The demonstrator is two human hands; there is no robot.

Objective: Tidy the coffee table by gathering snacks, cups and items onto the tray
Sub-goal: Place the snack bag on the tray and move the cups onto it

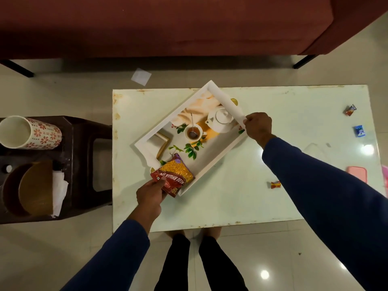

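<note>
White-rimmed tray (222, 155) with a printed teapot-and-cup picture lies skewed on the pale glass coffee table (241, 202); long axis runs about 8 to 2 o'clock, far corner pointing to 1 o'clock toward the maroon sofa (147, 24); right hand (258, 126) grips the tray's short rim at the 2 o'clock end, fingers curled round the edge; left hand (150, 195) pinches the near end of a red-and-yellow snack packet (173, 177); packet overlaps the tray's 8 o'clock end, long axis roughly 7 to 1 o'clock, top end pointing in over the tray; can't tell if it touches the tray floor; loose on the table well apart from the tray: red candy wrapper (275, 184) at 4 o'clock, blue sachet (359, 130) and small dark wrapper (349, 110) at 3 o'clock, pink phone case (358, 172) near the right edge; dark side stool (84, 164) at 9 o'clock holds a floral cup (31, 132) on its side, a brown bowl (27, 189), tissue (59, 190); paper scrap (141, 76) on floor at 11 o'clock.
</note>
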